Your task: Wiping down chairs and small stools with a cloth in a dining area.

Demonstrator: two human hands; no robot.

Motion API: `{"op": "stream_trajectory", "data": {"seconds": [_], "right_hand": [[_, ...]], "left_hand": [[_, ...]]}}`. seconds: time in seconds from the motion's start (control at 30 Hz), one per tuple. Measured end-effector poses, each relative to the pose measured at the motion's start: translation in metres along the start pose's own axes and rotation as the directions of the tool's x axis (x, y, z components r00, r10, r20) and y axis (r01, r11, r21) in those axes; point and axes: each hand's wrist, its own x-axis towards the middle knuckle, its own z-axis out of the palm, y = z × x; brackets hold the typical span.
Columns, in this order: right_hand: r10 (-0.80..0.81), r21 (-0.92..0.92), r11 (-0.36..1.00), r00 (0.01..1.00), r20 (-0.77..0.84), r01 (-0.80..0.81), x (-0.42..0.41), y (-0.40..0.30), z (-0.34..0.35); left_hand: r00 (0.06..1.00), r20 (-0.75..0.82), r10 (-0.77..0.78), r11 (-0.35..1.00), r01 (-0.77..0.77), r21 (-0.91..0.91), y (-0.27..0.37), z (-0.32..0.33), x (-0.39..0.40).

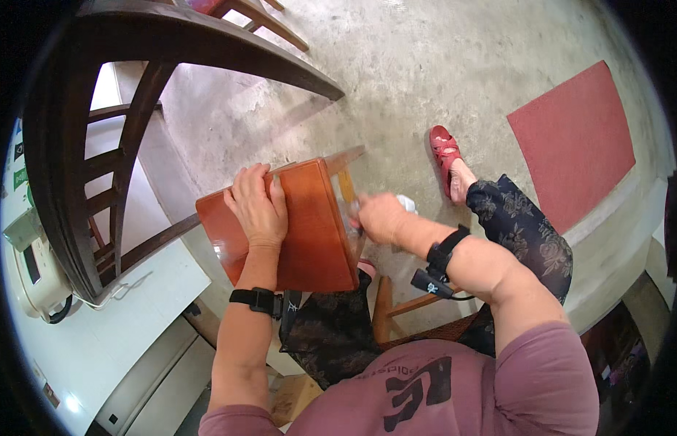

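A wooden stool (311,234) with a glossy reddish-brown seat is tilted before me, its seat facing up and to the left. My left hand (258,204) lies across that seat, fingers reaching to the far edge and bracing it. Beside the stool's underside, my right hand (383,218) is curled and blurred by motion. Something small and pale or clear shows at its fingers, too smeared to name. A white thing (406,204), possibly cloth or paper, shows just behind that hand. One stool leg (346,158) sticks out at the upper right of the seat.
A dark wooden chair (207,35) stands at the left, near a white countertop (147,294) with a white appliance (36,278) and its cord. A red mat (578,141) lies on the concrete floor (393,82). My foot in a red shoe (445,150) is ahead. Below sits a cardboard box (297,398).
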Motion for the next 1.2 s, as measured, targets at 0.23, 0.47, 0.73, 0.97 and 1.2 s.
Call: {"op": "stream_trajectory", "data": {"seconds": [0.23,0.47,0.73,0.97,1.2], "right_hand": [[0.152,0.094,0.987,0.931,-0.333,-0.127,0.028,0.002,0.007],[0.132,-0.068,0.986,0.965,-0.225,-0.151,0.015,-0.018,0.031],[0.083,-0.115,0.992,0.925,0.371,-0.043,0.005,-0.027,0.011],[0.246,-0.171,0.965,0.909,0.338,-0.198,-0.027,0.045,0.007],[0.093,0.499,0.865,0.994,-0.063,-0.049,0.000,0.018,0.010]], "left_hand": [[0.995,-0.076,0.058,0.997,-0.054,0.052,0.008,0.000,0.005],[0.996,-0.074,0.057,0.998,-0.054,0.036,0.006,-0.001,0.003],[1.000,-0.022,0.004,1.000,-0.004,0.003,0.005,0.000,0.003],[0.998,-0.070,0.002,1.000,0.000,0.026,0.003,0.005,0.006],[0.999,-0.052,0.015,0.998,-0.012,0.053,0.004,0.002,0.004]]}}
